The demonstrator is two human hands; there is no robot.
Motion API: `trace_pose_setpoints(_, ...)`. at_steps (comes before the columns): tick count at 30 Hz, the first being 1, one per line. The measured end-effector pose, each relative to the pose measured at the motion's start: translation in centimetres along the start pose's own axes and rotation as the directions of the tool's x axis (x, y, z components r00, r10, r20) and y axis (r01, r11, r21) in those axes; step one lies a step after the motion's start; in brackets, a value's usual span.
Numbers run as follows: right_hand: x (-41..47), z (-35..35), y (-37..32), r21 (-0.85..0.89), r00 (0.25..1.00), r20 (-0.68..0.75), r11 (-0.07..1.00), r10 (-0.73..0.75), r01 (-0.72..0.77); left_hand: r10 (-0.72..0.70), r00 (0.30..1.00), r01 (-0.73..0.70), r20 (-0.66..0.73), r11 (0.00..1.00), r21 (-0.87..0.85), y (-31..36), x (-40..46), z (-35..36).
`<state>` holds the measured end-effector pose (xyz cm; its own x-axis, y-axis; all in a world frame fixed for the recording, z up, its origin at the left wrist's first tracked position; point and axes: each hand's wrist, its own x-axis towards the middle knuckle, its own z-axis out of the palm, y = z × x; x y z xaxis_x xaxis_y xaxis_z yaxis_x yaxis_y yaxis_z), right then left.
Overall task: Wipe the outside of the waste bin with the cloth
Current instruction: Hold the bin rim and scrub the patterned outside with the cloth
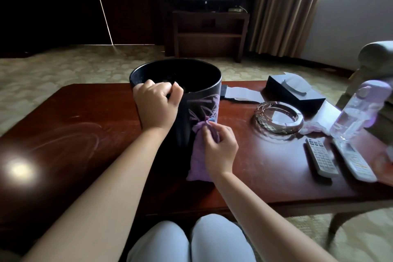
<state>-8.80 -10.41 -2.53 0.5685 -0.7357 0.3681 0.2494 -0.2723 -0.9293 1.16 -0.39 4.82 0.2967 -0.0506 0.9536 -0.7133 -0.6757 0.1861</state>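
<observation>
A round black waste bin [204, 100] stands upright on a dark red-brown wooden table [85, 125], right in front of me. Its near side carries a pale purple pattern. My left hand [156, 107] grips the bin's near rim, fingers curled over the edge. My right hand [220, 148] pinches a lilac cloth [198, 164] and presses it against the lower right of the bin's outer wall. The cloth hangs down to the table top.
To the right on the table lie a glass ashtray [278, 120], a black tissue box [295, 93], two remote controls [321, 156], a clear bottle with a purple cap [357, 110] and another lilac cloth [312, 128]. My knees [189, 240] sit below the table's near edge.
</observation>
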Motion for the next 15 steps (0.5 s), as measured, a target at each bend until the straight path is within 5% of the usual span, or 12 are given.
trace_pose_setpoints(2,-0.5,-0.1,0.1,0.009,0.998,0.052,1.000,-0.026,0.026,0.003,1.000,-0.003,-0.005,1.000,0.000,0.0,0.0,0.1)
trace_pose_setpoints(6,0.3,0.1,-0.1,0.104,0.987,-0.042,0.983,0.154,-0.149,-0.004,1.000,0.004,0.014,1.000,-0.005,-0.1,0.1,-0.1)
trace_pose_setpoints(11,-0.4,0.1,0.0,0.051,0.994,0.068,0.995,0.083,-0.086,0.000,1.000,0.000,-0.003,1.000,0.006,0.0,0.0,0.0)
trace_pose_setpoints(15,0.6,0.6,-1.0,0.135,0.984,-0.040,0.976,0.175,-0.168,-0.001,1.000,0.001,0.013,1.000,0.010,0.0,0.0,-0.2)
